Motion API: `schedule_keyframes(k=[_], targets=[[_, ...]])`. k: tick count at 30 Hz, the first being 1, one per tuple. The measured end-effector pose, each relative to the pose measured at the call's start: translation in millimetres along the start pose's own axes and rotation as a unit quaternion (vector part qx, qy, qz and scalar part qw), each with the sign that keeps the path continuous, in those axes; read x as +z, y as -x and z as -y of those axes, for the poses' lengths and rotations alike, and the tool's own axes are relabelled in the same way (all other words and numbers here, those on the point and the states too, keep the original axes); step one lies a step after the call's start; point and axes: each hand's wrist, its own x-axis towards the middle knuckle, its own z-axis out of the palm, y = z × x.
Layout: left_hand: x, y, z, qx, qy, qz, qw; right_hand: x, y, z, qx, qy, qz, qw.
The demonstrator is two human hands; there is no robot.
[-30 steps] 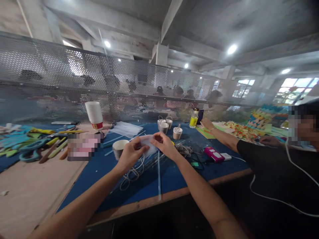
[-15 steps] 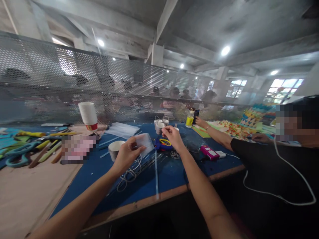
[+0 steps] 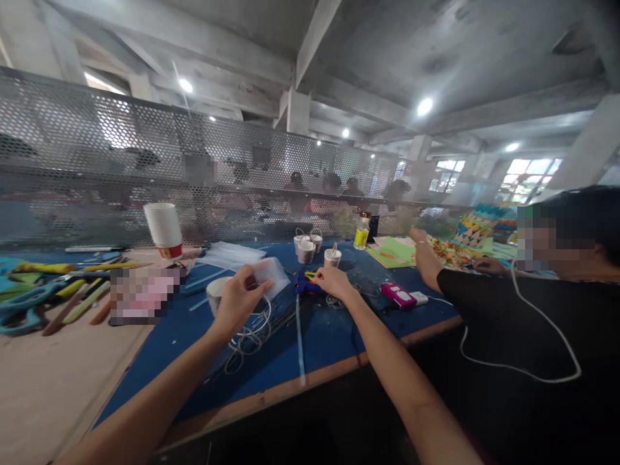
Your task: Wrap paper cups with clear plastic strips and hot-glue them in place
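Pinching a clear sheet point(image 3: 274, 274) between thumb and fingers, the left hand point(image 3: 238, 298) is raised over the near middle of the blue table point(image 3: 159, 368). The sheet juts out to the right of that hand. The right hand point(image 3: 333, 284) is down at a blue-and-yellow tool point(image 3: 306, 283), its fingertips at the yellow part; whether they grasp it, I cannot tell.

A white cup point(image 3: 213, 294) stands just left of the left hand, partly hidden by it. Nearer lies a loop of cord point(image 3: 249, 349), and to its right a pale strip point(image 3: 299, 345) runs to the near edge. Beyond the hands are three small cups point(image 3: 305, 250) close together, with another cup point(image 3: 332, 258) to their right.

Farther right stands a bottle point(image 3: 361, 237); a pink device point(image 3: 397, 294) lies nearer. At far left are a cup stack point(image 3: 163, 229) and, nearer, scissors point(image 3: 26, 303). On the right, a co-worker in a black sleeve point(image 3: 465, 297) stretches an arm over the table, near green paper point(image 3: 398, 248).
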Motion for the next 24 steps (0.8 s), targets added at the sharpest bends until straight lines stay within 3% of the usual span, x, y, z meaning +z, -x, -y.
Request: schedule_keyframes(k=[9,15,24], targets=[[-1.1,0,-3,0.008,-0.015,-0.017,1.000,-3,20,11,-0.080,0.043,0.009,0.996],[-4.7,0,-9,0.023,-0.013,-0.032,0.999,7,23,15,-0.118,0.069,-0.033,0.990],[-9.6,-3,-7,0.058,-0.013,-0.075,0.995,14,2,35,-0.203,0.052,-0.056,0.976]])
